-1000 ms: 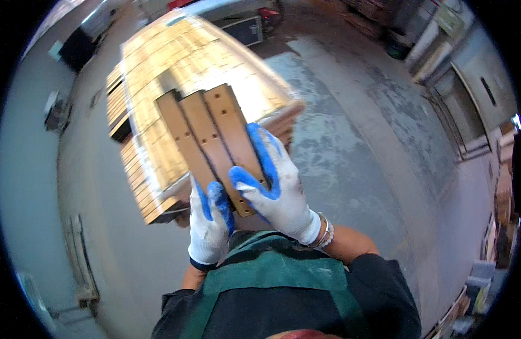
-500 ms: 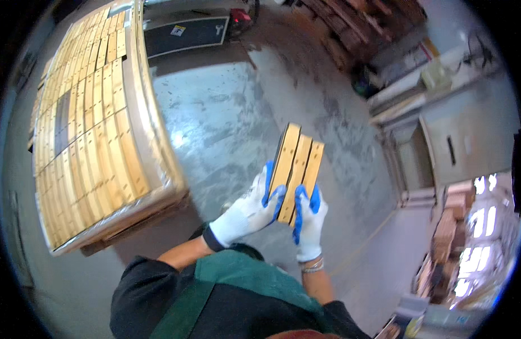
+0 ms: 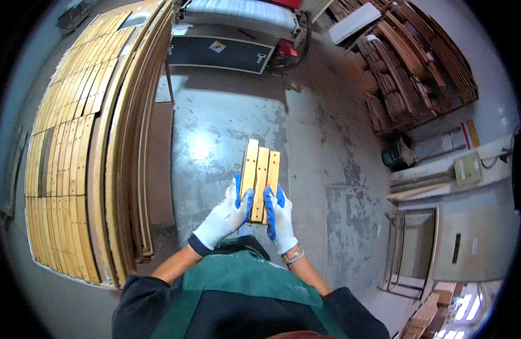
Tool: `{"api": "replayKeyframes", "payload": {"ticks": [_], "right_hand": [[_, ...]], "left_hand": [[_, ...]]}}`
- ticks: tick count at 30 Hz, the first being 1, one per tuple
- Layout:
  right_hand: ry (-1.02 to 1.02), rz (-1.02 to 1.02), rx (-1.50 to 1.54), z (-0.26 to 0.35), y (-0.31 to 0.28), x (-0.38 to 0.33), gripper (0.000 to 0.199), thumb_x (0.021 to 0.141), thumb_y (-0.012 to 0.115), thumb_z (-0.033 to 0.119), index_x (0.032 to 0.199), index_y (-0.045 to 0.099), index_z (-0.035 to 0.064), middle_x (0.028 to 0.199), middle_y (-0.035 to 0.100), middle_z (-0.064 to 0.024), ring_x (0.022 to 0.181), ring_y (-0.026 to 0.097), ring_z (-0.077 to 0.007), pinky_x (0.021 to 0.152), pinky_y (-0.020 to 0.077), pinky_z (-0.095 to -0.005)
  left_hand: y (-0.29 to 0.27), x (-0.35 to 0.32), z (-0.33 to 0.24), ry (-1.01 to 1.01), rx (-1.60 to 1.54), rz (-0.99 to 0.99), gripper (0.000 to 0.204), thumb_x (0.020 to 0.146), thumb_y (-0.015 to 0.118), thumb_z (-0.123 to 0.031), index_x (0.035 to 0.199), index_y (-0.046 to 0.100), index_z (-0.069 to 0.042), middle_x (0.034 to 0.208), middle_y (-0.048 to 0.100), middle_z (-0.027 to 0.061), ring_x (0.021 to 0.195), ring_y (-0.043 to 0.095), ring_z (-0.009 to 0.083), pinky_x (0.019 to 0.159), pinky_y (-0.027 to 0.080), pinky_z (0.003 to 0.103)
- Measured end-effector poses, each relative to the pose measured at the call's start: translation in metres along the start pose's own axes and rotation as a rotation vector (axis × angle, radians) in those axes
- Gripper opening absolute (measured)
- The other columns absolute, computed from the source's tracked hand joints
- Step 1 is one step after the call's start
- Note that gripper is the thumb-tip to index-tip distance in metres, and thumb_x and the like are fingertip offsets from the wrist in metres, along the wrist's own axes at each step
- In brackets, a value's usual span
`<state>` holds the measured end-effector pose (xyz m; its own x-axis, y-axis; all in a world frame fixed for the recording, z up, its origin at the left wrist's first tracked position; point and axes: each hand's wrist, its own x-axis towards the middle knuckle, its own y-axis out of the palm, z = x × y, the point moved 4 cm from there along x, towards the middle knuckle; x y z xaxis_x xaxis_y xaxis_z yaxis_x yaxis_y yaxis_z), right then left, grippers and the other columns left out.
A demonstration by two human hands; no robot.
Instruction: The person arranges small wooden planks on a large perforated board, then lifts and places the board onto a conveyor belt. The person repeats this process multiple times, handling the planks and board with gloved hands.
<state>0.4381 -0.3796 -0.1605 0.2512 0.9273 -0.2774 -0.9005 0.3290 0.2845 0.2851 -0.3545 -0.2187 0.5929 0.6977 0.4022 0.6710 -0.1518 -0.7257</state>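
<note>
In the head view, the left hand (image 3: 229, 212) and right hand (image 3: 280, 217) are clamped on 3 wooden strips (image 3: 261, 176), side by side above the floor (image 3: 215, 121). 1.0 s ago these overlapped the strip-topped stack (image 3: 122, 141) in view; now it stands to their left.
</note>
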Motion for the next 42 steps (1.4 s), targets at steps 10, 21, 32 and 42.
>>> {"api": "replayKeyframes", "payload": {"ticks": [10,21,32,42], "right_hand": [[0.116,0.309,-0.012,0.007,-0.010,0.277,0.045,0.109,0.060,0.030,0.142,0.058,-0.0016,0.125,0.070,-0.0057,0.104,0.069,-0.0106,0.088,0.0576,-0.0277],[0.243,0.056,0.021,-0.082,0.043,0.662,0.030,0.105,0.065,0.019,0.125,0.069,-0.0026,0.108,0.073,-0.0037,0.089,0.067,-0.0105,0.078,0.0567,-0.0282],[0.180,0.142,0.013,-0.129,0.118,1.032,0.029,0.106,0.065,0.018,0.127,0.069,-0.0018,0.111,0.073,-0.0038,0.090,0.069,-0.0108,0.079,0.0586,-0.0285],[-0.177,0.637,-1.782,-0.221,0.068,1.326,0.031,0.104,0.056,0.017,0.127,0.067,0.0004,0.118,0.072,-0.0095,0.102,0.068,-0.0291,0.093,0.0548,-0.0423]], "left_hand": [[0.048,0.165,0.150,-0.131,0.103,-0.066,0.050,0.114,0.043,-0.014,0.160,0.030,0.001,0.156,0.040,0.0349,0.147,0.041,0.0466,0.124,0.034,0.045],[0.113,0.376,0.483,-0.313,0.027,0.137,0.044,0.108,0.043,-0.010,0.150,0.042,0.005,0.151,0.042,0.0398,0.146,0.039,0.0544,0.125,0.032,0.053],[0.169,0.574,0.799,-0.345,0.271,0.064,0.040,0.114,0.043,-0.029,0.141,0.046,0.001,0.133,0.055,0.0302,0.124,0.057,0.0464,0.106,0.049,0.047],[0.168,0.724,0.972,-0.524,0.114,0.249,0.031,0.098,0.057,-0.020,0.122,0.066,-0.003,0.125,0.064,0.0324,0.118,0.063,0.0444,0.106,0.050,0.050]]}}
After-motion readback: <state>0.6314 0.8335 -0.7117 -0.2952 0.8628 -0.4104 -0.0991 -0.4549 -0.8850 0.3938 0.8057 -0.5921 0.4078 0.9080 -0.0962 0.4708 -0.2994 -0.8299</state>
